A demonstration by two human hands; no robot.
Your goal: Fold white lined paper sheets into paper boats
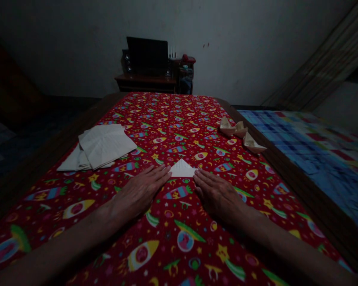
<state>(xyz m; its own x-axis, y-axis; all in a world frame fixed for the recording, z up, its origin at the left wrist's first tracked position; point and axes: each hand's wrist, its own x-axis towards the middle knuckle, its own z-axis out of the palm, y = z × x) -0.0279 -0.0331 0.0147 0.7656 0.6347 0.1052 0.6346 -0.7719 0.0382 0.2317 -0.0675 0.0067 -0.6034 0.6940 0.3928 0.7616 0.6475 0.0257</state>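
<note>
A small white folded paper (181, 170), triangular with its point facing away from me, lies on the red patterned cloth (179, 216). My left hand (141, 186) rests flat, its fingertips on the paper's left corner. On the opposite corner lie the fingertips of my right hand (217, 190), the fingers stretched out side by side. Neither hand is wrapped round anything. The palms and undersides of both hands are hidden.
Left of my hands lies a pile of creased paper sheets (104, 145). Several folded paper boats (252, 143) stand near the cloth's right edge. Beyond the far end are a dark monitor (147, 55) and a red telephone (187, 58). A checked blue sheet (274, 139) spreads out on the right.
</note>
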